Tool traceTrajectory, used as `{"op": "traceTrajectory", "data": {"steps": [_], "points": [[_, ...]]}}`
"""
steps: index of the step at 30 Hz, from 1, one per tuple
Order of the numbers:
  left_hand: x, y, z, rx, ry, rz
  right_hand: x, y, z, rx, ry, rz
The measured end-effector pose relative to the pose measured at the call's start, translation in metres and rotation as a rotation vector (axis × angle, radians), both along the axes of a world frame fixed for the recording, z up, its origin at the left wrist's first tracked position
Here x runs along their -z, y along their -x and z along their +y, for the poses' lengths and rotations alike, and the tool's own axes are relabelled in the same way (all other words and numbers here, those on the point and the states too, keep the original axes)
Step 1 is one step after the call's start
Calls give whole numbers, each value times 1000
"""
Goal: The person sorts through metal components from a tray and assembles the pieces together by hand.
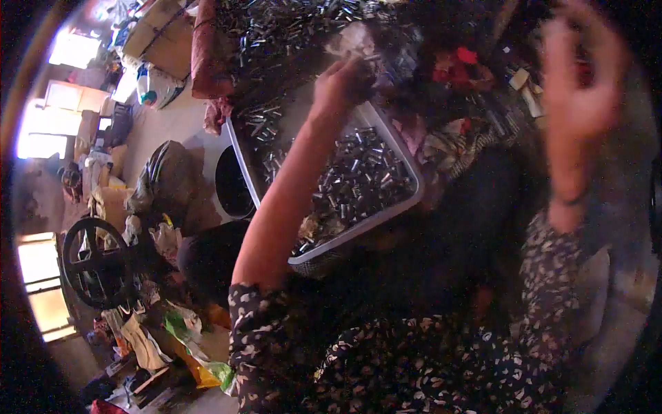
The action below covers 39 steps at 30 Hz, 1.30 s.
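My left hand reaches over the far part of a light grey plastic tray. Its fingers look closed, but what they hold is dark and blurred. Just beyond them is a whitish cloth-like lump; I cannot tell whether they touch it. Small shiny metal cylinders lie loose in the tray, with a brownish scrap at its near corner. Off to the right, my right hand is raised, apart from the tray, its fingers smeared by motion.
A heap of similar metal pieces spreads beyond the tray. Left of the tray stand a dark round container and a filled sack. A spoked wheel is farther left. Red cloth lies at right, near patterned fabric.
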State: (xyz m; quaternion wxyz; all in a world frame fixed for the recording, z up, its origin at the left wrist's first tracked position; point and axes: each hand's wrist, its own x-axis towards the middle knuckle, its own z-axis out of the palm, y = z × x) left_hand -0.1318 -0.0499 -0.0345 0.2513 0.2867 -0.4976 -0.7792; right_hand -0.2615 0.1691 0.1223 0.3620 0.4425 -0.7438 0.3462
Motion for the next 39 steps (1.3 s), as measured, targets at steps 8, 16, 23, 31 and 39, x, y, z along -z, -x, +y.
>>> {"op": "traceTrajectory", "data": {"steps": [8,16,23,31,39], "points": [[-29,-140,1,60,-187,208,137,-51,-135,-577,-657,-40],[-43,-150,-5,-148,-684,348,220,-74,-224,-538,-808,52],[-39,-155,2,-6,-559,246,185,-72,-204,-654,-615,-485],[-9,-101,-11,253,526,-583,158,-55,-121,-687,-296,-760],[8,-51,-2,467,1330,-1144,155,-50,-114,-823,-166,-1193]]}}
